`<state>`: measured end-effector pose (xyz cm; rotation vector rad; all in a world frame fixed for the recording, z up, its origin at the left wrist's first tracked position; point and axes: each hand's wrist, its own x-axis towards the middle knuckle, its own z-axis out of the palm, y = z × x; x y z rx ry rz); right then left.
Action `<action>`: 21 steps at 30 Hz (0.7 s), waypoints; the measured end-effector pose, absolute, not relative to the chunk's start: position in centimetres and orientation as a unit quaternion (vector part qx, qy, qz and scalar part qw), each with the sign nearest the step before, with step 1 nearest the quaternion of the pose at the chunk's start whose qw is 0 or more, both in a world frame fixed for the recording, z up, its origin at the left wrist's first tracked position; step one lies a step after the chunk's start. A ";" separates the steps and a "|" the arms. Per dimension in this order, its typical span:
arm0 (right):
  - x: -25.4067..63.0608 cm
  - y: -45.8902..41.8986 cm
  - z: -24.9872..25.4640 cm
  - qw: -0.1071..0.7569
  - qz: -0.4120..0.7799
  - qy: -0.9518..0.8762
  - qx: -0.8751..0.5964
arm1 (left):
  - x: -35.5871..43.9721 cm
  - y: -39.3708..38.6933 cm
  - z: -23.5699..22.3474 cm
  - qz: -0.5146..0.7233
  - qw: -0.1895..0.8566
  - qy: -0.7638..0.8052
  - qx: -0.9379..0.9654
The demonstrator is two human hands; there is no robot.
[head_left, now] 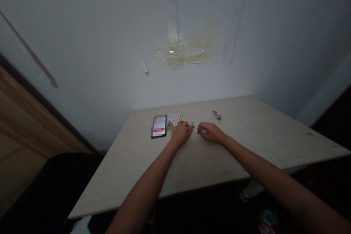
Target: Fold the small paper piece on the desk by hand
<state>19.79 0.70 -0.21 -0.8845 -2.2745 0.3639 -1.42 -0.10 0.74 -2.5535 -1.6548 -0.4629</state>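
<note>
On the table lies a small pale printed piece (195, 125) with green marks, too small to tell its kind. My right hand (210, 131) has its fingertips pinched together at the right edge of this piece. From the other side, my left hand (180, 132) reaches it with fingers spread, the fingertips at its left edge. Partly under my left hand is a white and green printed sheet (175, 116) with rows of small pictures. Left of that sheet rests a phone (159, 126) with a lit, blurred screen.
A small crumpled dark and pale packet (216, 114) lies behind my right hand. The pale wooden table (236, 164) meets a wall (115, 44) with tape remnants at the back. A dark covered shape (52, 186) stands beyond the table's left edge.
</note>
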 end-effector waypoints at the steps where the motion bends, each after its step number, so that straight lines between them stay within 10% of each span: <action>1: 19.8 0.7 -0.2 0.334 0.142 -0.869 -0.336 | -1.5 -0.1 0.7 -0.154 0.031 -0.537 -0.829; 21: 19.6 1.4 -0.5 0.304 0.068 -0.850 -0.425 | -1.1 0.1 0.7 -0.177 0.012 -0.545 -0.820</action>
